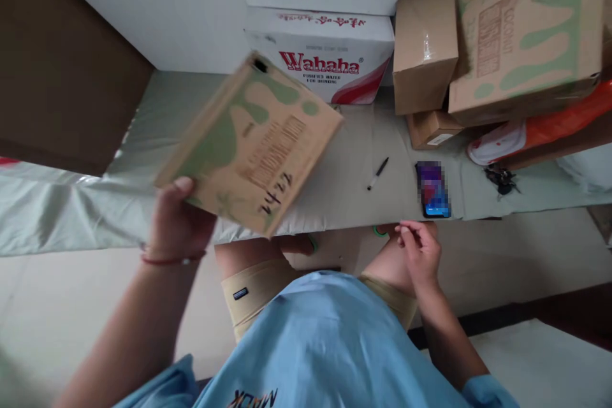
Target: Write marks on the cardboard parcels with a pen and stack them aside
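Shirt (310, 338) fabric lies nearest the camera and fills the lower centre of my view. Beyond it, the left hand (179, 213) pinches the carton (251, 146) at its near left corner: thumb on the printed face, other fingers beneath and mostly hidden. I judge the step in hand to be a one-handed, tilted hold, with the black number (275, 192) facing me. For the next move, I would specify a firm corner grip and control of the unsupported far end. The right hand (423, 248) is loosely curled, with no object visible in it; I cannot tell whether thumb and fingertips meet. It is just beside the front edge of the worktop (354, 191), near the phone (433, 188). Relative to the hands, the carton extends forward and right from the left one and is well apart from the right one. I cannot confirm whether it touches the worktop.
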The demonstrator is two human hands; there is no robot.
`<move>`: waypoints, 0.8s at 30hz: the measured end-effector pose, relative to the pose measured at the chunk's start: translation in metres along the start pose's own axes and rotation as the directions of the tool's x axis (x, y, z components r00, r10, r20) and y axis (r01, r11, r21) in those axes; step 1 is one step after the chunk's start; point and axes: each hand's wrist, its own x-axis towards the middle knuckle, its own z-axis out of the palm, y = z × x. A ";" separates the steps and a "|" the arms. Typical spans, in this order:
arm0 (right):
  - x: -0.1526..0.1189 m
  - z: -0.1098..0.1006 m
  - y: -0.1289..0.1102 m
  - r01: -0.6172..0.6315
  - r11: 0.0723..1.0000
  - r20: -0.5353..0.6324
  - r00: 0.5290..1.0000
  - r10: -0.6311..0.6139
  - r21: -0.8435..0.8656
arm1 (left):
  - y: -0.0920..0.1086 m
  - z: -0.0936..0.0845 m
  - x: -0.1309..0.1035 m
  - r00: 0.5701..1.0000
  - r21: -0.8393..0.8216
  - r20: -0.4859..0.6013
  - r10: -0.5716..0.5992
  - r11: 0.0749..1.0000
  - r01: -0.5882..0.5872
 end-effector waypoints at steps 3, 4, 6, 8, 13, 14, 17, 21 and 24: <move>0.012 0.006 -0.011 0.016 0.995 0.005 1.000 -0.016 0.098 | -0.026 0.022 -0.041 0.966 -0.138 0.053 -0.255 0.956 0.260; 0.017 0.007 -0.014 0.035 0.990 0.000 0.999 -0.036 0.134 | -0.035 0.026 -0.049 0.939 -0.144 0.090 -0.332 0.929 0.342; 0.026 0.008 -0.019 0.071 0.972 -0.014 0.997 -0.070 0.224 | -0.047 0.034 -0.058 0.904 -0.111 0.148 -0.401 0.902 0.418; 0.032 0.007 -0.022 0.064 0.945 -0.007 0.998 -0.065 0.320 | -0.051 0.042 -0.062 0.901 -0.040 0.176 -0.396 0.912 0.408; 0.034 0.001 -0.016 -0.087 0.909 0.068 0.996 0.065 0.407 | -0.036 0.067 -0.073 0.893 0.006 0.284 -0.348 0.932 0.362; 0.033 -0.001 -0.014 -0.091 0.897 0.037 0.996 0.083 0.433 | -0.032 0.071 -0.076 0.888 -0.012 0.314 -0.336 0.934 0.357; 0.032 -0.008 -0.009 -0.082 0.860 -0.044 0.992 0.121 0.504 | -0.025 0.081 -0.082 0.882 -0.043 0.349 -0.315 0.935 0.351; 0.029 -0.016 -0.015 -0.089 0.876 -0.022 0.993 0.113 0.474 | -0.036 0.084 -0.085 0.916 -0.054 0.272 -0.295 0.946 0.320; 0.019 -0.018 -0.030 -0.069 0.914 0.044 0.997 0.055 0.400 | -0.049 0.079 -0.086 0.925 -0.046 0.270 -0.269 0.956 0.291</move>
